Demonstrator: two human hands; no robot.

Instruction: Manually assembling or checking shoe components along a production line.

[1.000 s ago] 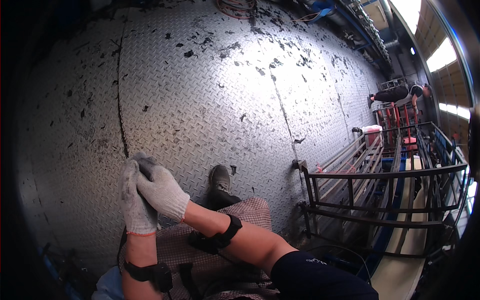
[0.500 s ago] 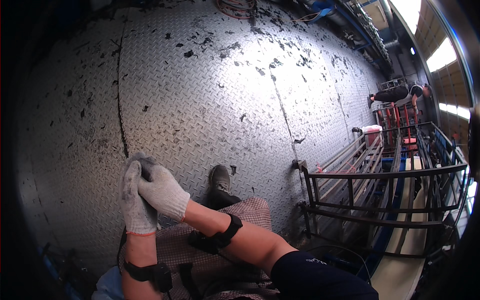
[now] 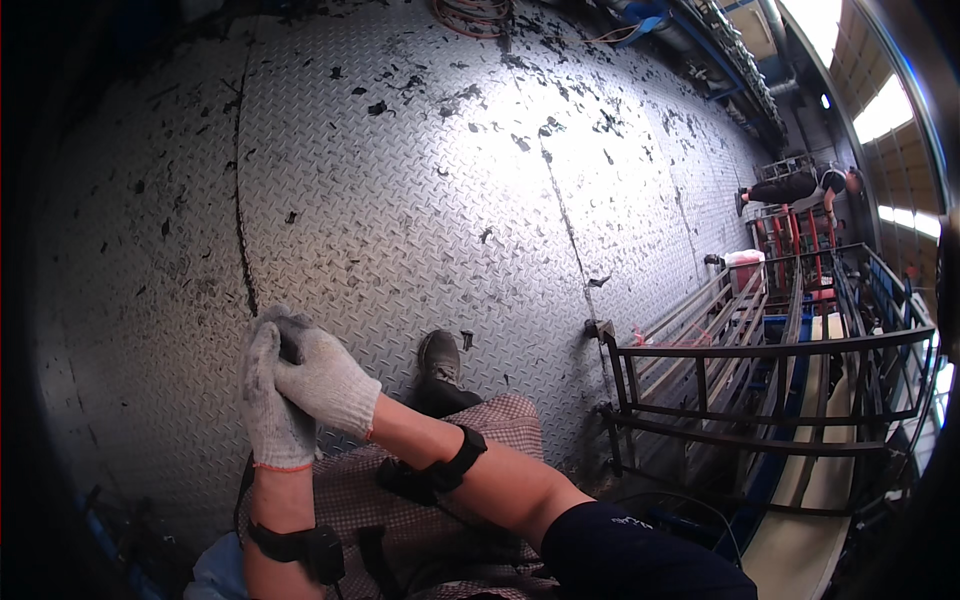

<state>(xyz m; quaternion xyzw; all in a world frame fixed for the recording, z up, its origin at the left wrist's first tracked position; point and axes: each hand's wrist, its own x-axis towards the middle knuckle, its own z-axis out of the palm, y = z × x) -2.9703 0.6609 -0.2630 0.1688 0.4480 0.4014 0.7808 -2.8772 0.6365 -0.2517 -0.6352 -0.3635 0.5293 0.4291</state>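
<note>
My left hand (image 3: pixel 270 410) and my right hand (image 3: pixel 325 382) wear white knit work gloves with orange cuff edges. They are pressed together at the lower left, in front of my body. The right hand is folded over the left, its fingers curled and overlapping the left fingertips. Grey smudges mark the gloves' fingers. A dark gap shows between the hands near the fingertips; whether anything lies inside is hidden. Both hands are closed, held above the metal floor. Each forearm has a black strap, the left strap (image 3: pixel 298 548) and the right strap (image 3: pixel 462 458).
Dark scraps lie scattered over the tread-plate floor (image 3: pixel 400 220). A dark metal rack cart (image 3: pixel 770 350) stands at the right, over a long beige strip (image 3: pixel 800 530). A person (image 3: pixel 800 188) bends by red frames (image 3: pixel 795 232) farther off. A coiled hose (image 3: pixel 472 15) lies at the far edge.
Hardly anything differs. The clasped hands have shifted very slightly and remain together; the person at the far right stays in the same place.
</note>
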